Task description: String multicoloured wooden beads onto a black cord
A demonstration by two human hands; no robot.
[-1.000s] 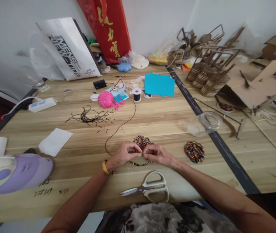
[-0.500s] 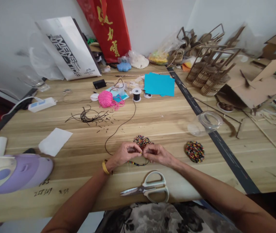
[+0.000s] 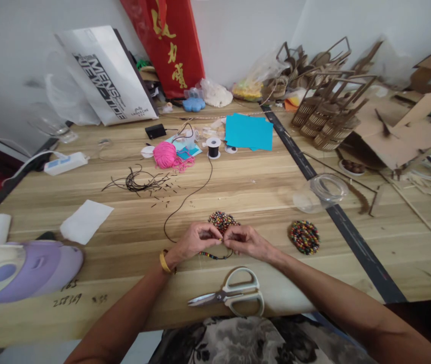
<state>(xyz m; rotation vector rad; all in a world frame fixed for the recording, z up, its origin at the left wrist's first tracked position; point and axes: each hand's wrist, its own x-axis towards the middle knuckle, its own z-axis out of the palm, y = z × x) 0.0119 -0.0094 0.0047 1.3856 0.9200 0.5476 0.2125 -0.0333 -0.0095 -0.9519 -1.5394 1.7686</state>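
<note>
My left hand (image 3: 196, 239) pinches a small yellowish bead between thumb and forefinger. Close against it, my right hand (image 3: 249, 241) is closed in a pinch on the black cord, the fingertips of both hands nearly touching. Below them curves a strand of colourful beads (image 3: 211, 256) threaded on that cord. Just behind the fingers lies a pile of multicoloured beads (image 3: 223, 219), partly hidden by the hands. The black cord (image 3: 185, 199) runs back across the table to a white spool (image 3: 213, 147). Scissors (image 3: 226, 293) with pale handles lie nearer to my body.
A coil of bead strings (image 3: 304, 237) sits to the right, with a clear plastic container (image 3: 319, 192) behind it. Cut black cords (image 3: 135, 180), pink yarn (image 3: 165, 154) and blue sheets (image 3: 249, 131) lie farther back. At left are white paper (image 3: 87, 221) and a purple device (image 3: 44, 268).
</note>
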